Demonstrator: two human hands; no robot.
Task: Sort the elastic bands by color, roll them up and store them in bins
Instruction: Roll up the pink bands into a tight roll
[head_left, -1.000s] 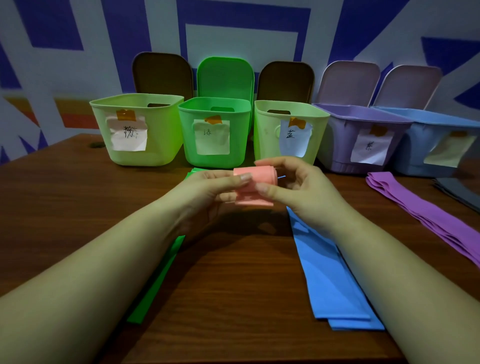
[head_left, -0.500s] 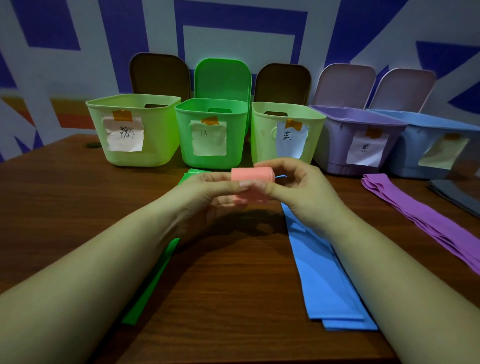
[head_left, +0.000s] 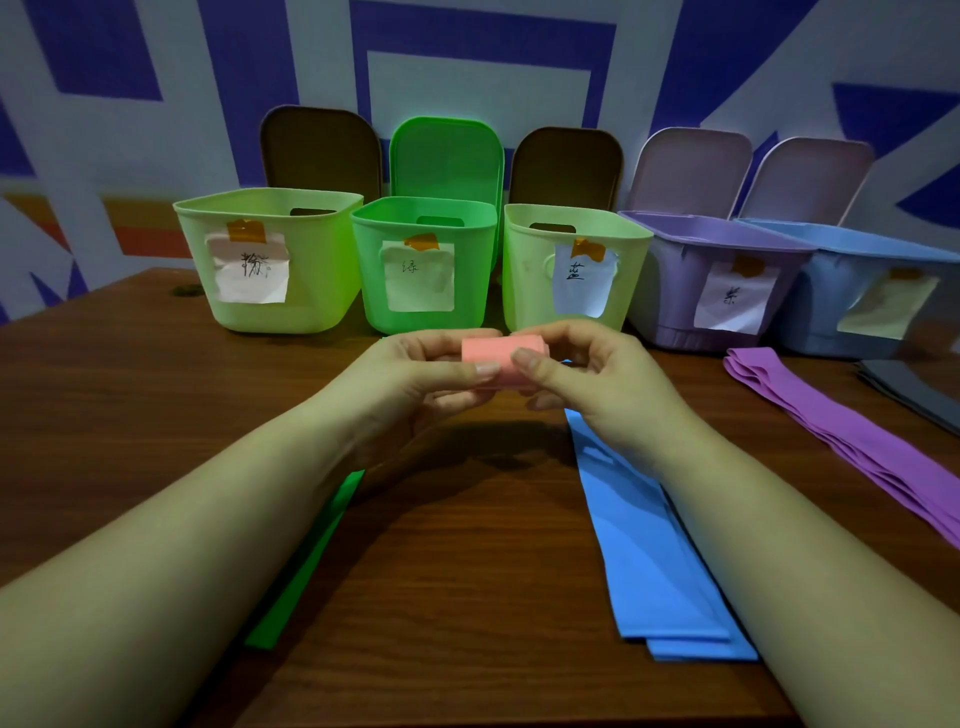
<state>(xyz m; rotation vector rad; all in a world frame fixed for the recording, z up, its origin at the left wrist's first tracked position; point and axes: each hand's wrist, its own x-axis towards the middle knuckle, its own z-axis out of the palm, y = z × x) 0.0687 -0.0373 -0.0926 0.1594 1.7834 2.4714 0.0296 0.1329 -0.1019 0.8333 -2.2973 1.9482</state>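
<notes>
A pink elastic band (head_left: 501, 358) is rolled into a short cylinder and held above the table's middle. My left hand (head_left: 415, 382) pinches its left end and my right hand (head_left: 592, 384) pinches its right end. Blue bands (head_left: 649, 545) lie flat under my right forearm, a green band (head_left: 301, 561) shows under my left forearm, and purple bands (head_left: 841, 441) lie at the right. Open labelled bins stand behind: light green (head_left: 265, 312), green (head_left: 374, 291), pale green (head_left: 530, 291), purple (head_left: 675, 291), blue (head_left: 810, 312).
Dark grey bands (head_left: 914, 389) lie at the far right edge. Bin lids lean against the patterned wall behind the bins. The brown wooden table (head_left: 467, 597) runs to its front edge near the bottom.
The loose tail of the pink band has been wound onto the roll, which is now a tight cylinder. Both hands stay in the same spot.
</notes>
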